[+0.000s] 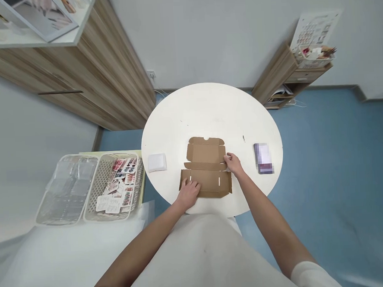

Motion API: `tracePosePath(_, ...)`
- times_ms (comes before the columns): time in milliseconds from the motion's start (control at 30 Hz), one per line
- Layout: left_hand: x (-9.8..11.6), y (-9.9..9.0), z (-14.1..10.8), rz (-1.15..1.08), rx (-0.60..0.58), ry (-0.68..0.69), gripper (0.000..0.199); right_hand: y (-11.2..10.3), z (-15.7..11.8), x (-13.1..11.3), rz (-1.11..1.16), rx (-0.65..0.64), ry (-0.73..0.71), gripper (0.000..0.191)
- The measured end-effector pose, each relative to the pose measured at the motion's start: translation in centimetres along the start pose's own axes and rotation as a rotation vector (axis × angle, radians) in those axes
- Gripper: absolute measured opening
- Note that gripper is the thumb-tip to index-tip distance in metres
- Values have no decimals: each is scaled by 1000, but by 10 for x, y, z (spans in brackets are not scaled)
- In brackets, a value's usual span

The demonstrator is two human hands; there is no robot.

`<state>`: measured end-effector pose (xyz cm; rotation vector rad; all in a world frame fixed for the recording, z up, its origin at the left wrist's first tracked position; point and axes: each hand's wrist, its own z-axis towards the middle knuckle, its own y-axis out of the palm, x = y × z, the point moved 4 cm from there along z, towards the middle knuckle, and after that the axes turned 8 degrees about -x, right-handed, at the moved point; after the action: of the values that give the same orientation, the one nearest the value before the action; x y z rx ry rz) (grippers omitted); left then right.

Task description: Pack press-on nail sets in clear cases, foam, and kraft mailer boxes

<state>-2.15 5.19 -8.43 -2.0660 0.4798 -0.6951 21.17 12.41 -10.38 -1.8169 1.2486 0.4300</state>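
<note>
An unfolded brown cardboard box (207,153) lies flat on the round white table (208,105), creased into panels with side flaps and two small slots. My left hand (188,194) rests on its near left corner, fingers apart and lying on the card. At the right side, by the middle fold, my right hand (233,163) has its thumb and fingers closed on the edge of a flap. Left of the box sits a small white packet (156,162). A purplish, blurred item (264,158), perhaps a phone, lies on the right.
To the left of the table stand a white basket (138,181) of nail-design cards and another basket (41,213) holding clear plastic packs. A wooden cabinet (109,66) is at the back left, a small shelf unit (280,77) at the back right. Blue floor surrounds the table.
</note>
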Motion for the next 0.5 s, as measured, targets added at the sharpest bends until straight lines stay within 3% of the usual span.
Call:
tracePosePath(167, -4, -12, 6, -49, 36, -68, 68, 5, 12, 3, -24, -33, -45, 29)
tracePosePath(300, -8, -23, 9, 10, 103, -125, 90, 4, 4, 1, -11, -44, -145, 26)
tracePosePath(500, -10, -27, 16, 104, 53, -159, 107, 10, -18, 4, -43, -109, -175, 25)
